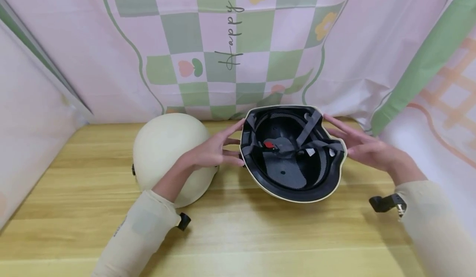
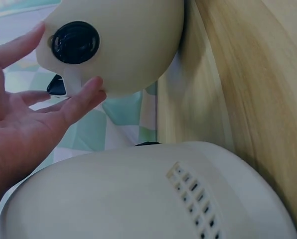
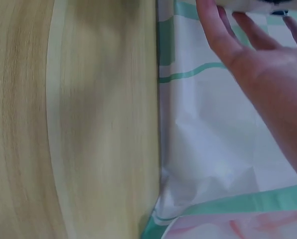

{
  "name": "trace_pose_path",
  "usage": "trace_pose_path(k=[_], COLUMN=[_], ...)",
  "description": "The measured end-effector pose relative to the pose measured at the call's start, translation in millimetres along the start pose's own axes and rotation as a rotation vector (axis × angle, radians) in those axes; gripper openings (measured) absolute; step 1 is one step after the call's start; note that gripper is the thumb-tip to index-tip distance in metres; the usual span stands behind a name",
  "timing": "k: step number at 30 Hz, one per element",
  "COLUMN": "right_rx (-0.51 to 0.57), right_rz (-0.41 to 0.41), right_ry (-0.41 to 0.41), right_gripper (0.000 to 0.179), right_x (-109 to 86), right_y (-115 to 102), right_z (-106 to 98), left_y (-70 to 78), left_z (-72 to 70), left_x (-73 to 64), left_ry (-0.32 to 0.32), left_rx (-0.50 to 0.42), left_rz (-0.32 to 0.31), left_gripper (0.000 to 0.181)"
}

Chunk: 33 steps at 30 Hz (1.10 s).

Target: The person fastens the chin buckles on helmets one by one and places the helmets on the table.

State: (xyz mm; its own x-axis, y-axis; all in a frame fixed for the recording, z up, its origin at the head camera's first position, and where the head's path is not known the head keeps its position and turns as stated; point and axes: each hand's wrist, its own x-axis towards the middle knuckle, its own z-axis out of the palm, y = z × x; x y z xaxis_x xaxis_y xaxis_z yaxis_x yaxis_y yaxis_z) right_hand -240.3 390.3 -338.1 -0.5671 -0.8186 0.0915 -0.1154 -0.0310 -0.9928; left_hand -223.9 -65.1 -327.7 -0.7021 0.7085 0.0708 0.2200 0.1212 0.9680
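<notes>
A cream helmet [image 1: 256, 178] is tilted with its hollow side toward me, showing black padding, grey straps and a small red piece. My left hand [image 1: 212, 150] touches its left side with spread, mostly straight fingers. In the left wrist view, these fingertips lie around the edge near a round black side knob [image 2: 75, 42]. My right hand [image 1: 368, 147] touches the opposite side, thumb lower and fingers extended higher. A second cream helmet [image 1: 167, 145] sits dome-up under my left forearm, its vent holes [image 2: 193, 194] visible in the left wrist view.
Both helmets are over a wooden table [image 1: 238, 235]. A checkered cloth [image 1: 219, 29] with printed flowers hangs behind it, and pale cloth panels [image 1: 29, 103] border the sides. Small black devices [image 1: 184, 221] show at both cream sleeve cuffs.
</notes>
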Motion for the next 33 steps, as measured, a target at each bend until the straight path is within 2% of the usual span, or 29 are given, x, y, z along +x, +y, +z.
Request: trace_pose_path(k=[3, 9, 15, 24, 29, 33], right_rx=[0.036, 0.067, 0.07, 0.038, 0.083, 0.12], right_rz=[0.026, -0.031, -0.052, -0.112, -0.112, -0.116], right_ry=[-0.01, -0.067, -0.046, -0.06, -0.064, -0.068], right_gripper=[0.091, 0.089, 0.087, 0.086, 0.078, 0.073], right_x=[-3.6, -4.1, -2.7, -2.9, -4.1, -4.3], right_y=[1.2, 4.3, 6.1, 11.8, 15.2, 16.8], right_z=[-2.1, -3.2, -2.4, -3.0, -1.2, 0.4], left_y=[0.4, 0.3, 0.0, -0.1, -2.0, -1.5], left_z=[0.4, 1.0, 1.6, 2.2, 2.9, 4.9], left_x=[-0.1, 0.9, 0.8, -0.6, -2.6, -3.3], left_ry=[0.002, 0.004, 0.031, 0.071, 0.119, 0.124], left_rx=[-0.01, -0.01, -0.03, -0.057, -0.078, -0.085], left_rz=[0.001, 0.012, 0.01, -0.024, -0.057, -0.083], left_gripper=[0.108, 0.107, 0.106, 0.102, 0.094, 0.091])
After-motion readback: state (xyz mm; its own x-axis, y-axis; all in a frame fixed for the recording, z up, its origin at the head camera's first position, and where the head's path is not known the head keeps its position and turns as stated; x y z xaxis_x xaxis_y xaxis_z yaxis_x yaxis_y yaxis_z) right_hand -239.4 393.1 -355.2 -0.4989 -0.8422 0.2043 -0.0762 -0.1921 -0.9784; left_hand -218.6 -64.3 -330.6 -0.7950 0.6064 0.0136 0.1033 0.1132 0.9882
